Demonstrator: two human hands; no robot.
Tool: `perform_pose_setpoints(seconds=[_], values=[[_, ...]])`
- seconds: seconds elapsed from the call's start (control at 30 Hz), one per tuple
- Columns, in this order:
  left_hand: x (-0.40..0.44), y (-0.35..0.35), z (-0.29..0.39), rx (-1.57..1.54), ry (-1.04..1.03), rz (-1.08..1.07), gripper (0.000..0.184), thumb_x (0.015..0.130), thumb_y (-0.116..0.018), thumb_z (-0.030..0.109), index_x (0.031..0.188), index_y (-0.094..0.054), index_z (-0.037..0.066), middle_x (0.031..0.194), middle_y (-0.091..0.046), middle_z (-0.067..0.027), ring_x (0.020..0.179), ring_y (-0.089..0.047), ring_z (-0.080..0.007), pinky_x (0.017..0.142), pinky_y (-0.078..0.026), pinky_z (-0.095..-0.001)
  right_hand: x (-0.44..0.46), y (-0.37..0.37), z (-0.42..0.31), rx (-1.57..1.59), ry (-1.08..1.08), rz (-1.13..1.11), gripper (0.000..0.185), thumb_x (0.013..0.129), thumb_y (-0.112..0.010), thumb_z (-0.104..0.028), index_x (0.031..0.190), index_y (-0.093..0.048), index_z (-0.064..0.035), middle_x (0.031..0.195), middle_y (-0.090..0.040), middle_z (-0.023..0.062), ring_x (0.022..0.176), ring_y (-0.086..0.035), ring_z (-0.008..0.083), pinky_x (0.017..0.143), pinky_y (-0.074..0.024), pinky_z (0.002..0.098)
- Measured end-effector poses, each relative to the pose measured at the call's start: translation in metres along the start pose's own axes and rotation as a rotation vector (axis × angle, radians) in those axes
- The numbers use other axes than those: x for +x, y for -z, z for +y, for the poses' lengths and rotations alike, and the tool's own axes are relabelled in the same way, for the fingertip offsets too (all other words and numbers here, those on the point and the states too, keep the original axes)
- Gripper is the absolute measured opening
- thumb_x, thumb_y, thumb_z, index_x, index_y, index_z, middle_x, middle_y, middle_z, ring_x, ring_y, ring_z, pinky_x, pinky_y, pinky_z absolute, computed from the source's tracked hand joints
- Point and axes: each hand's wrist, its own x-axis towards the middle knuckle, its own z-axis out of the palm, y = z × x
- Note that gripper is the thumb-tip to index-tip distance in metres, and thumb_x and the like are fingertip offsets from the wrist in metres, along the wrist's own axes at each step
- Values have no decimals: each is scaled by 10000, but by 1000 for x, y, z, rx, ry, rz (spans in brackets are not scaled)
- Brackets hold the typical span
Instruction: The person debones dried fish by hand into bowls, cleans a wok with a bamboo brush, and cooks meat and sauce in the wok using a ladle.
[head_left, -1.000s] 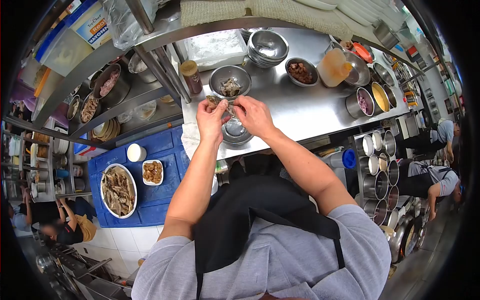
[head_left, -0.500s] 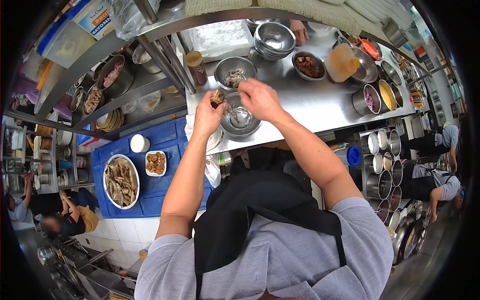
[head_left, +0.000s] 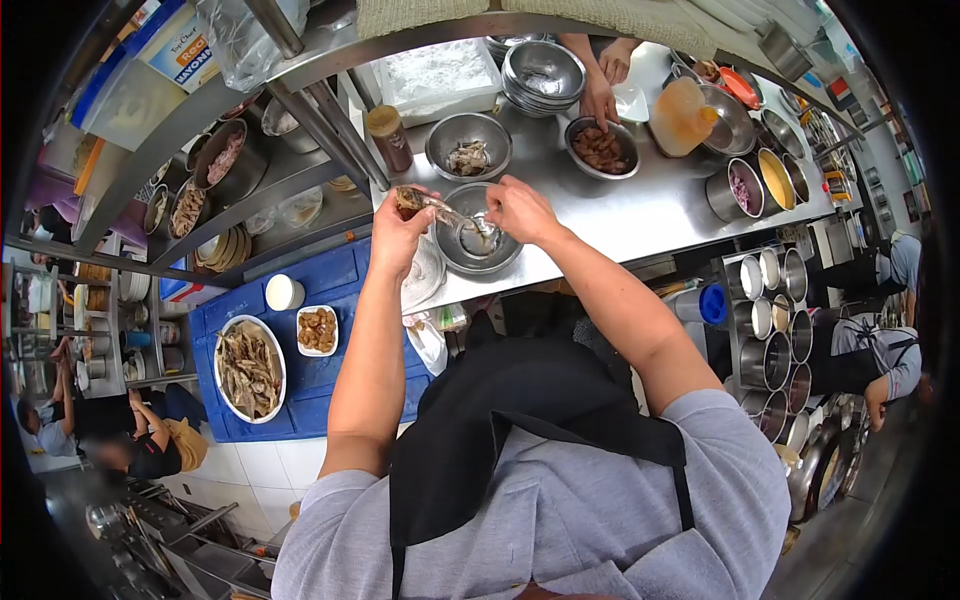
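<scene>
Brownish dried fish [head_left: 425, 203] is in your left hand [head_left: 399, 232], closed around it, with the fish slanting over the near steel bowl [head_left: 478, 262], while your right hand [head_left: 520, 213] is narrow, fingertips bunched above the same bowl, too small to tell whether they pinch anything. Just beyond on the steel surface [head_left: 560, 245] sits a second bowl [head_left: 440, 150] with pale scraps, a lidded jar [head_left: 390, 140] beside it, and a co-worker's hand [head_left: 598, 104] dips into a bowl of reddish-brown chunks [head_left: 602, 150]. Near your left arm, an oval dish of dried fish [head_left: 249, 370], a small square dish [head_left: 317, 331] and a white tub [head_left: 284, 292] rest on a blue lid [head_left: 315, 385].
</scene>
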Motion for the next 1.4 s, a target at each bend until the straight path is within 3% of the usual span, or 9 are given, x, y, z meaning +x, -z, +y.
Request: perform_pose_setpoints(seconds=[0.2, 0.3, 0.6, 0.63, 0.83, 1.13, 1.27, 1.33, 1.4], values=[[3, -9, -2, 86, -33, -42, 298, 817, -690, -35, 1094, -606, 34, 927, -655, -33, 813, -602, -107, 704, -493, -252, 10, 16, -27, 451, 251, 6, 231, 789, -718, -172, 954, -622, -43, 962, -652, 154, 871, -647, 312, 759, -515, 399], [3, -18, -1, 241, -127, -11, 283, 813, -700, -2, 1083, -624, 39, 892, -679, -56, 821, -625, -116, 753, -507, -271, 10, 12, -40, 421, 180, 94, 221, 777, -697, -144, 940, -604, -27, 803, -660, 147, 783, -657, 319, 714, -509, 409], [-5, -27, 8, 473, -316, 62, 290, 821, -678, -9, 1097, -605, 43, 957, -699, -88, 883, -666, -164, 799, -519, -299, 19, 20, -45, 507, 104, 1, 228, 743, -699, -133, 902, -615, 7, 759, -650, 131, 728, -648, 259, 696, -509, 368], [-4, -27, 8, 498, -346, 69, 274, 823, -673, -6, 1084, -603, 42, 943, -703, -110, 871, -682, -195, 792, -524, -315, 21, 19, -45, 524, 122, 21, 199, 748, -705, -103, 888, -624, 13, 716, -624, 88, 657, -588, 166, 636, -485, 325], [0, -24, 14, 665, -420, 113, 267, 820, -678, 19, 1069, -585, 47, 935, -693, -142, 870, -685, -258, 783, -523, -353, 20, 30, -56, 347, 94, 124, 250, 725, -731, -153, 867, -608, 12, 731, -634, 106, 664, -598, 174, 641, -484, 331], [8, -21, 17, 611, -328, -17, 291, 836, -684, 41, 1089, -541, 42, 936, -680, -132, 902, -678, -242, 777, -520, -346, 31, 19, -33, 949, -18, -163, 90, 843, -696, -73, 873, -644, -6, 753, -627, 31, 667, -564, 104, 605, -458, 270], [15, -18, 17, 694, -293, -68, 286, 822, -685, 37, 1072, -547, 33, 918, -668, -150, 885, -669, -266, 799, -505, -358, 33, 35, -32, 927, -81, -205, 59, 844, -676, -61, 828, -656, -7, 745, -631, 27, 662, -565, 110, 604, -458, 273], [18, -16, 24, 749, -185, -175, 314, 811, -686, 72, 1084, -536, 31, 963, -666, -222, 952, -650, -392, 806, -499, -415, 40, 33, -23, 926, -73, -205, 59, 847, -657, -59, 815, -664, -10, 743, -635, 29, 660, -567, 113, 610, -462, 270], [21, -15, 30, 797, -148, -216, 331, 805, -693, 77, 1091, -535, 23, 966, -669, -223, 942, -652, -387, 803, -499, -416, 45, 36, -17, 626, 41, -199, 68, 856, -638, -65, 822, -671, -17, 746, -638, 31, 659, -569, 115, 601, -465, 269]])
